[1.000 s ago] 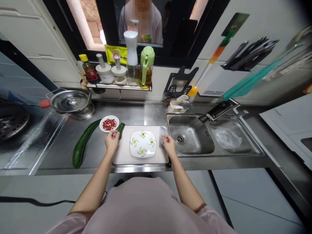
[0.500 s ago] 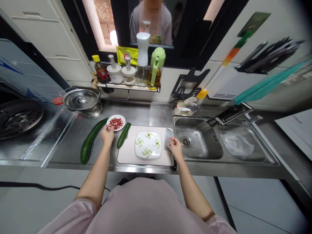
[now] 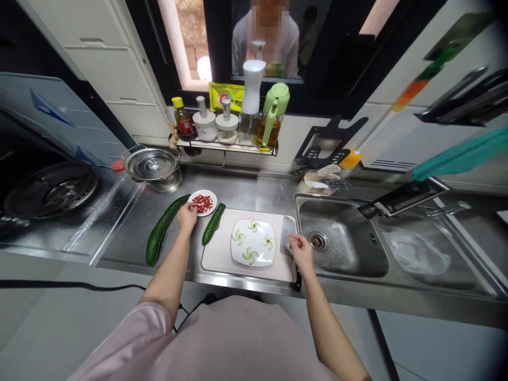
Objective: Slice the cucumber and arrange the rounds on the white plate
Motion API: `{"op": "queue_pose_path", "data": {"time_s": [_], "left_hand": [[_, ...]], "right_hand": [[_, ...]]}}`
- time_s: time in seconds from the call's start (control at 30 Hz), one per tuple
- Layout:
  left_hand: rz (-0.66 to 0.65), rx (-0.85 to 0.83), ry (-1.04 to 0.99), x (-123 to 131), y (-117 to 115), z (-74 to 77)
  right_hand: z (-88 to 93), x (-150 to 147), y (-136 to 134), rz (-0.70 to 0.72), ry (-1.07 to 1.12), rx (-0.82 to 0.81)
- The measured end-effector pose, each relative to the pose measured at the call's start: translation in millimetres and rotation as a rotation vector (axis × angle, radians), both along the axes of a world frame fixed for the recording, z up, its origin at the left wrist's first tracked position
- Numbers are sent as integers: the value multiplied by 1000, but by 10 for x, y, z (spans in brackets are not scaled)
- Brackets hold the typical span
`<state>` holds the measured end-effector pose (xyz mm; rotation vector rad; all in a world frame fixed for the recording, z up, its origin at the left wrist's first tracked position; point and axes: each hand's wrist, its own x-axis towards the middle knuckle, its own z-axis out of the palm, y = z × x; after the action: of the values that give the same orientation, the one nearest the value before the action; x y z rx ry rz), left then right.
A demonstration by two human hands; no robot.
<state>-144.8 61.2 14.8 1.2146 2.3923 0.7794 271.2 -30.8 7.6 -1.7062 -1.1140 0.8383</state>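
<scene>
My left hand (image 3: 187,216) is at the near left rim of a small white plate (image 3: 213,196) of small red pieces (image 3: 203,203). Its fingertips are pinched together at the pieces; what they hold is too small to make out. My right hand (image 3: 302,248) hovers over a kitchen knife (image 3: 286,234), its fingers closed in a pinch with their contents hidden. The knife lies along the right end of a pale cutting board (image 3: 216,259). On the board, a white square plate (image 3: 253,245) carries several pinwheels of green-edged slices, some with red centres.
A long cucumber (image 3: 162,233) lies left of my left hand, and a shorter cucumber piece (image 3: 213,225) rests against the board's left edge. A lidded steel pot (image 3: 153,165) stands behind. To the right is a sink (image 3: 337,243); a seasoning rack (image 3: 226,145) hangs at the back.
The camera view has turned, so the whole scene sits farther right and slightly lower. Relative to the plates and board, both hands have hardly moved.
</scene>
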Motion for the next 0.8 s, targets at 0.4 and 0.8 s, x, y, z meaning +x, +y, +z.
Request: {"op": "queue_pose_path", "data": {"time_s": [0.4,0.8], "left_hand": [[-32,-105,86,-84,188,-92],[-178,-279,316,-106,255,-154]], "right_hand": [[-84,36,-3,-40,56,-25],[-91,28,18,-27,58,-41]]}}
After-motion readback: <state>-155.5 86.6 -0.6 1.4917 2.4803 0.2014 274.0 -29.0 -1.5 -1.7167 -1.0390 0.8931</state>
